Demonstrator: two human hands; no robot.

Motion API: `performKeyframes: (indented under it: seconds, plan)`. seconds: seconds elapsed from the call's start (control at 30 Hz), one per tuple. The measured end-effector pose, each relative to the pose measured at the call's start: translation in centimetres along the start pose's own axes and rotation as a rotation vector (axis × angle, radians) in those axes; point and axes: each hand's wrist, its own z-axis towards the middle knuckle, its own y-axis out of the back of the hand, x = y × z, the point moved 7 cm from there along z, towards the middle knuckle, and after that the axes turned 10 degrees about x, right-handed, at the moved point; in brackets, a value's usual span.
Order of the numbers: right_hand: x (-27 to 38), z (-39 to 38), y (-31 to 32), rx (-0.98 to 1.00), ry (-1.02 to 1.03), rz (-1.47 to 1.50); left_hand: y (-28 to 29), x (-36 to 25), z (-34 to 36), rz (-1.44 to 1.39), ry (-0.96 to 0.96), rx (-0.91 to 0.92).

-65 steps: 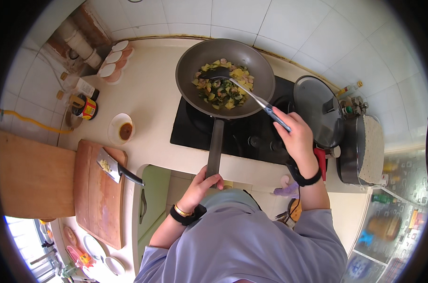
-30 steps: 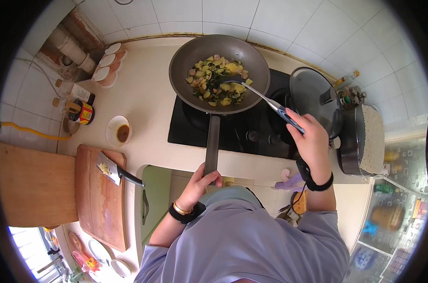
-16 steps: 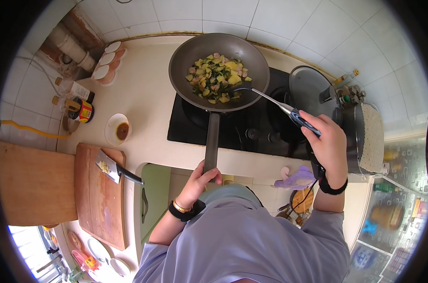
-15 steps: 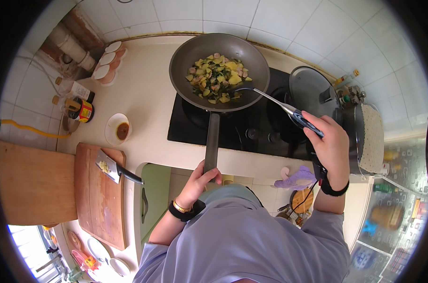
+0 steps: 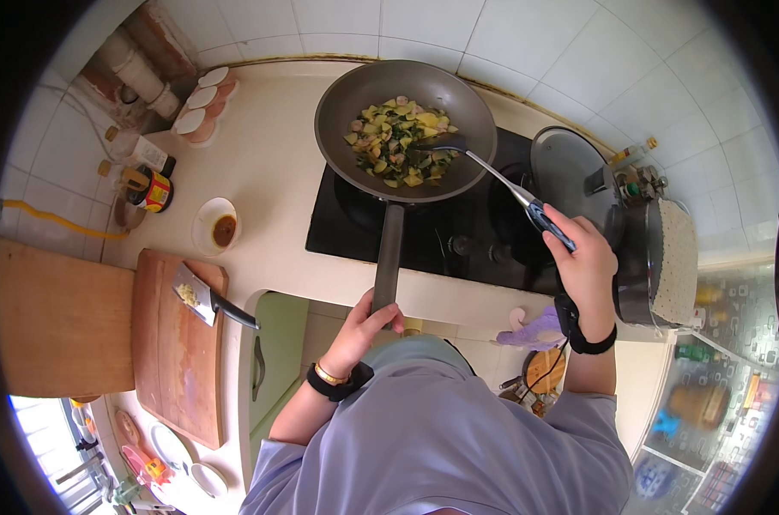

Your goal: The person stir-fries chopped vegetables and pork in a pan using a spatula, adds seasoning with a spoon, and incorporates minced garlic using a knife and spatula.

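A deep grey frying pan (image 5: pixel 338 146) rests on the left part of the black stove (image 5: pixel 355 232), its handle pointing toward me. My left hand (image 5: pixel 364 330) is closed round the end of that handle. In the pan lies a heap of chopped food (image 5: pixel 402 142), with yellow slices, green leaves and pinkish pieces. My right hand (image 5: pixel 585 257) grips the dark blue handle of a spatula (image 5: pixel 508 184) with a metal shaft. The spatula's dark head sits in the right side of the food and is partly hidden by it.
Left of the stove stands a white bowl (image 5: pixel 208 225) with brown sauce. A cleaver (image 5: pixel 202 296) with chopped bits on its blade lies on a wooden cutting board (image 5: pixel 171 360). Sauce bottles (image 5: pixel 153 189) stand behind. A glass lid (image 5: pixel 565 159) and a large pot (image 5: pixel 634 266) are at the right.
My right hand has shifted a little left, and the spatula head has moved farther into the food. My left hand keeps its grip on the pan handle.
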Motion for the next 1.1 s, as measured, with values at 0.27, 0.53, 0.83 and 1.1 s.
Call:
performKeyframes:
  seconds: [0.27, 0.53, 0.83, 1.1]
  plan:
    - [-0.9, -1.1, 0.5, 0.018, -0.013, 0.042, 0.3, 0.4, 0.0, -0.001, -0.010, -0.006]
    - [-0.7, -0.7, 0.2, 0.033, 0.004, 0.015, 0.3, 0.2, 0.0, 0.023, -0.017, 0.003]
    - [0.1, 0.0, -1.4, -0.068, 0.082, -0.053, 0.0, -0.2, 0.0, 0.020, -0.009, 0.011]
    - [1.0, 0.1, -2.5, -0.084, 0.111, 0.012, 0.2, 0.1, 0.0, -0.004, -0.016, 0.005]
